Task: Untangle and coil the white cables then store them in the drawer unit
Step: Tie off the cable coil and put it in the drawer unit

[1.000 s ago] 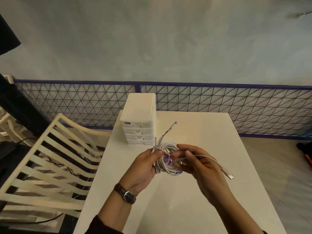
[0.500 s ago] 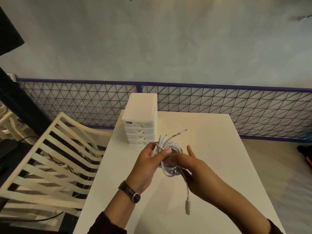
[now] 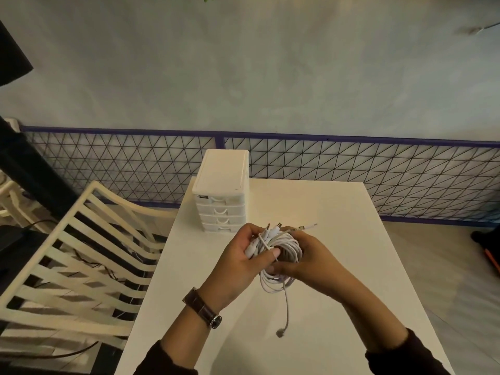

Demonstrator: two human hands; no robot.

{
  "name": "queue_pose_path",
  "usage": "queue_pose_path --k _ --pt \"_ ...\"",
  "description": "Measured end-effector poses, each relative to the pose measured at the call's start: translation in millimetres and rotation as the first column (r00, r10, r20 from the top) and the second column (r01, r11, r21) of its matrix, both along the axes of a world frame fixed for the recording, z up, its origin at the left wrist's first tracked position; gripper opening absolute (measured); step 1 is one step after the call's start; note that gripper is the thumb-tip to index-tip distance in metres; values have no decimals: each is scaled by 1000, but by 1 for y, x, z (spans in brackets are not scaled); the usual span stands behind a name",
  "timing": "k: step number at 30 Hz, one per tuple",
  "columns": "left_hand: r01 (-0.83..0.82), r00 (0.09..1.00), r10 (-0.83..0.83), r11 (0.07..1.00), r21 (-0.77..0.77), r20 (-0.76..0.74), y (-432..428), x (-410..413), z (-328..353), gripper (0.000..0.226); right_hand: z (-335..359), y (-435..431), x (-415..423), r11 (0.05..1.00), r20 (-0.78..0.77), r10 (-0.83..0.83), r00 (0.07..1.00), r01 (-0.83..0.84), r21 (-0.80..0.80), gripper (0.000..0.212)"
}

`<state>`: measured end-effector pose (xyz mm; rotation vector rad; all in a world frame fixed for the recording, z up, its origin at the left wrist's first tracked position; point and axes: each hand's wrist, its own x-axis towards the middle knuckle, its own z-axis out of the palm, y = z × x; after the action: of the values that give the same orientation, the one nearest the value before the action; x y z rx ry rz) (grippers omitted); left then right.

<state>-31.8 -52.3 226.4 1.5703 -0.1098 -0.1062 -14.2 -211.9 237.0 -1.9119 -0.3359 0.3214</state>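
White cables [image 3: 281, 249] sit bundled between my left hand [image 3: 239, 262] and right hand [image 3: 311, 262], both gripping them, near the drawer unit [image 3: 220, 190] on the table [image 3: 338, 239]

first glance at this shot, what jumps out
The bundle of white cables catches the eye first, gripped between the left hand and the right hand above the middle of the white table, with one loose end hanging below the hands. Just behind it, the small white drawer unit stands near the table's far left corner, drawers closed. A slatted cream chair sits left of the table.
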Motion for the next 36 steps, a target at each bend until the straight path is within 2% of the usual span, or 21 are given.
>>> queue_pose_path --k 2,5,9,13,17,21,24,27,30,33,36 --pt "4 999 -6 999 34 49 1 0 0 21 -3 4 -1 998 29 -59 998 58 28 27" --pt "4 993 -11 998 59 121 1 -1 1 21 -9 9 -4 986 59 -143 988 138 90 16" --pt "4 976 -23 996 88 215 -5 -5 3 22 -19 9 -6 940 50 -307 950 295 169 16" --pt "-120 955 75 982 143 288 -11 -7 -4 24 -22 15 -12 894 85 -416 906 390 218 12" --pt "-150 949 91 972 180 300 -11 -8 -9 22 -22 14 -15 900 66 -386 920 360 245 14" --pt "-151 957 62 941 303 282 -8 -10 -13 28 -20 7 -18 920 25 -305 952 288 268 16" --pt "-178 949 52 902 394 310 -9 -12 -10 27 -25 9 -20 880 -81 -310 947 319 351 24" --pt "-199 941 29 854 480 338 -13 -16 -6 30 -32 8 -20 835 -206 -190 960 269 480 30" --pt "-177 957 54 887 428 284 -10 -16 -9 28 -31 -4 -15 820 -287 81 955 100 563 31" --pt "-79 976 -24 889 451 218 -4 -18 -11 29 -27 -26 -8 712 -372 431 822 -56 700 46" --pt "21 965 -173 799 602 197 -1 -21 -8 36 -22 -37 7 707 -475 537 697 -64 704 63"
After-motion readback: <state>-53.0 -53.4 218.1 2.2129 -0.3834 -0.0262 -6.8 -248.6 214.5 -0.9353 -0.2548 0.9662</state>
